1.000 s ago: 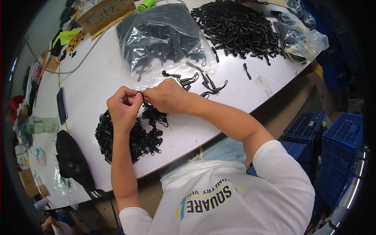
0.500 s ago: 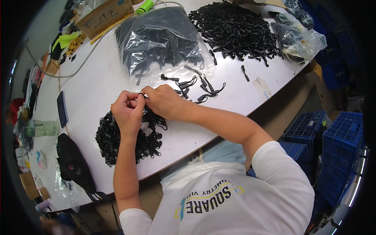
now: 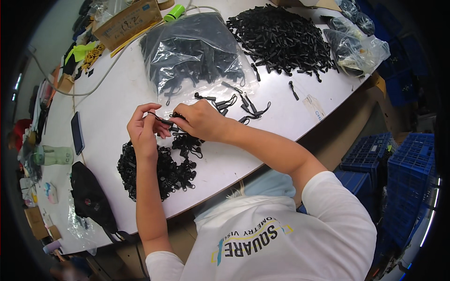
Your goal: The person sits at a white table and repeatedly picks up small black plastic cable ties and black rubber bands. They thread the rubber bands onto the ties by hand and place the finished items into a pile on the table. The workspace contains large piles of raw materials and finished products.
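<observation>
My left hand (image 3: 143,131) pinches the looped cord of a black zipper pull (image 3: 164,121) between thumb and forefinger, its other fingers loosely curled. My right hand (image 3: 200,121) is closed on small black pieces at the pull's other end, partly hidden by the fingers. Beneath and beside my left forearm spreads a heap of small black looped parts (image 3: 180,174), which look like zipper sliders. Past my right hand lie several loose black cord pulls (image 3: 253,112), at the edge of a clear plastic bag (image 3: 194,51) filled with black parts.
A large mound of black pulls (image 3: 281,40) covers the far table, with a filled clear bag (image 3: 356,51) at its right. A cardboard box (image 3: 127,25) stands far left. Phone (image 3: 77,132), green bottle (image 3: 54,155) and black pouch (image 3: 91,194) line the left. Blue crates (image 3: 408,173) stand right, off the table.
My hands have drawn slightly apart, and the black pull now shows between them. My left fingers have opened out a little. The view has shifted slightly.
</observation>
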Motion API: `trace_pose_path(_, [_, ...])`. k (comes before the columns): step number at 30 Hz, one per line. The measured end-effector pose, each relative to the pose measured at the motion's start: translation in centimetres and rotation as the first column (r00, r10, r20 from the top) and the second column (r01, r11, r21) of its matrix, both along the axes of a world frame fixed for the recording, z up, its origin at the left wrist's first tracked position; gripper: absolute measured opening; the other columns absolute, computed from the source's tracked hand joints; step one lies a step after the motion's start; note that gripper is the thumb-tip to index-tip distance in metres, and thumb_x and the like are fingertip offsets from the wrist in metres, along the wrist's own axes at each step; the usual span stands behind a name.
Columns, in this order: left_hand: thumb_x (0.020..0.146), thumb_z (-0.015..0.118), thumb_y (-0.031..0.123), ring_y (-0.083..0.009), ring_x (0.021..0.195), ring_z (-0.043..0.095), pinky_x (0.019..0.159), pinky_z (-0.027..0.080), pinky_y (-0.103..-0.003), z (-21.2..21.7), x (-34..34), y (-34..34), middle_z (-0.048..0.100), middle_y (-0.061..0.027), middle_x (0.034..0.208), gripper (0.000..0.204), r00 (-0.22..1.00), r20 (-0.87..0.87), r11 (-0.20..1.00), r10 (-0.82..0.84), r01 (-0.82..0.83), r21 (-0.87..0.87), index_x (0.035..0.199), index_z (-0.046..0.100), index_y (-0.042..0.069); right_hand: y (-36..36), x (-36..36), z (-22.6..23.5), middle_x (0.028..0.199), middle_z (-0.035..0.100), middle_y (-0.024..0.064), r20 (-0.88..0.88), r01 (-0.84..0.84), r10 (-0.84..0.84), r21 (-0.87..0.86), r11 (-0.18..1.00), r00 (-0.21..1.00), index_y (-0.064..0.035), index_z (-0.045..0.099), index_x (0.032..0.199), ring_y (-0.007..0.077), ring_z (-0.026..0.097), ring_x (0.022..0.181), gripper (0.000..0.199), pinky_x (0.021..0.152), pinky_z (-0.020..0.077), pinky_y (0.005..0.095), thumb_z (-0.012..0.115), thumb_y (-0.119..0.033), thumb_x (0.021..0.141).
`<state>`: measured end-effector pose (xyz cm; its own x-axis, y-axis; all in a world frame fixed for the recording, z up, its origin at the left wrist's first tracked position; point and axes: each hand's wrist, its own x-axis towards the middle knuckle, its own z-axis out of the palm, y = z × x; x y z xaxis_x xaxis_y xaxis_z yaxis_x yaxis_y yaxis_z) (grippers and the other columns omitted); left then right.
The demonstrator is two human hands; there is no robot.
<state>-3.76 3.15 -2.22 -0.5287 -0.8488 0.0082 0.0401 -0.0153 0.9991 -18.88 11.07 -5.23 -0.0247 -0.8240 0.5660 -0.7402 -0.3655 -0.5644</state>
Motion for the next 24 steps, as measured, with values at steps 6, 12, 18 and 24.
trace_pose_path(6, [0.089,0.041,0.003,-0.0146,0.046,0.058,0.043,0.043,-0.021,-0.74,0.5,-0.45,0.06,-0.0101,0.06,0.019,0.999,-0.005,0.999,-0.035,0.035,0.011,0.09,0.06,-0.002,-0.04,-0.13,-0.26,0.058,0.059,0.0111,-0.03,-0.015,0.015,0.0,1.0,0.999,-0.0029,0.058,0.084,0.0291,0.059,0.05,0.014,0.048,0.0465,0.037,0.065,-0.014,0.082])
trace_pose_path(12, [0.086,0.038,0.002,-0.0158,0.049,0.058,0.048,0.048,-0.025,-0.64,0.42,-0.51,0.061,-0.0113,0.067,0.017,0.997,-0.035,0.997,-0.063,0.065,0.041,0.084,0.055,-0.001,-0.03,-0.29,-0.1,0.058,0.059,0.0109,-0.041,-0.013,0.013,0.003,1.0,0.999,-0.0036,0.059,0.084,0.0285,0.059,0.05,0.012,0.048,0.0467,0.037,0.065,-0.013,0.081])
trace_pose_path(18, [0.086,0.038,0.003,-0.0158,0.063,0.06,0.057,0.051,-0.026,-0.63,0.36,-0.84,0.059,-0.0094,0.074,0.016,0.98,-0.156,0.968,-0.123,0.153,0.198,0.089,0.053,-0.002,-0.13,-0.46,-0.08,0.056,0.058,0.0104,-0.04,0.011,-0.012,-0.037,0.999,0.999,-0.0046,0.058,0.084,0.0279,0.059,0.048,0.014,0.046,0.0464,0.0362,0.066,-0.015,0.08])
trace_pose_path(24, [0.091,0.043,0.009,-0.0084,0.052,0.046,0.046,0.038,-0.02,-0.52,-0.08,-0.33,0.05,-0.0024,0.064,0.014,0.976,-0.199,0.95,-0.089,0.143,0.277,0.091,0.054,0.0,-0.1,-0.32,0.0,0.054,0.056,0.0102,-0.048,-0.002,-0.001,-0.048,0.999,0.999,-0.0045,0.058,0.083,0.028,0.058,0.047,0.016,0.045,0.0451,0.0362,0.065,-0.018,0.082])
